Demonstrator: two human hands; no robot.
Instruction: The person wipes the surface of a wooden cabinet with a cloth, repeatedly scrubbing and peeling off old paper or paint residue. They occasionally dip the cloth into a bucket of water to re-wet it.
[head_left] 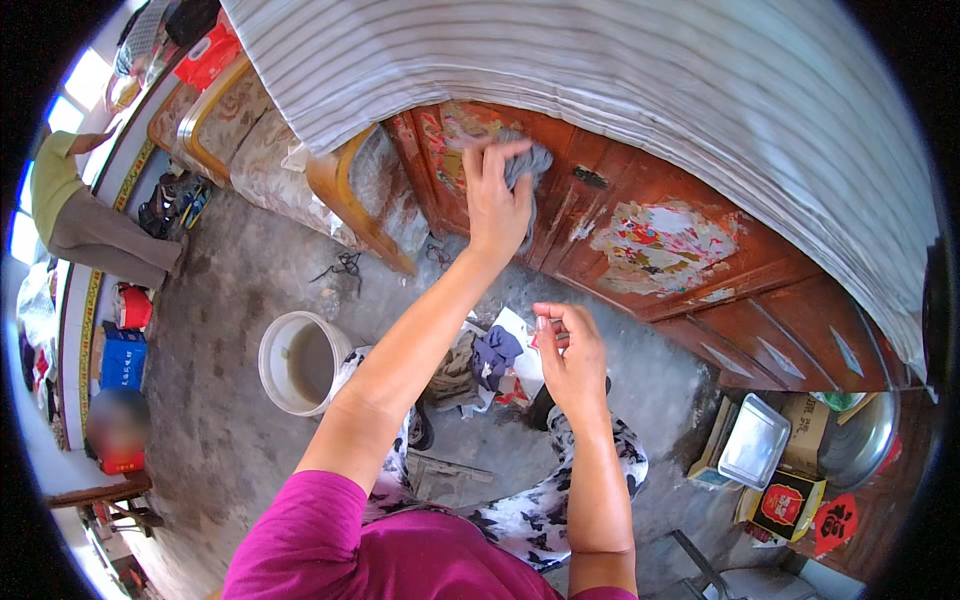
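Note:
My left hand point(492, 205) reaches forward with its fingers bent over a crumpled grey rag point(537, 160). It presses the rag against a red-brown wooden cabinet point(592, 240), beside a torn, peeling colourful picture on the door. A second peeling picture point(665, 245) covers the panel to the right. My right hand point(572, 365) hangs in the air over my knees, away from the cabinet. Its fingers are curled, with thumb and forefinger close together; a small red-and-white bit shows by the fingertips, and I cannot make out whether it is held.
A white bucket point(267, 372) of murky water stands left of my legs. Crumpled cloths and paper point(495, 355) lie on the floor between my feet. A striped cloth point(600, 60) drapes over the cabinet top. Boxes and a metal tray point(755, 442) sit right; a sofa point(270, 185) and another person point(75, 205) are left.

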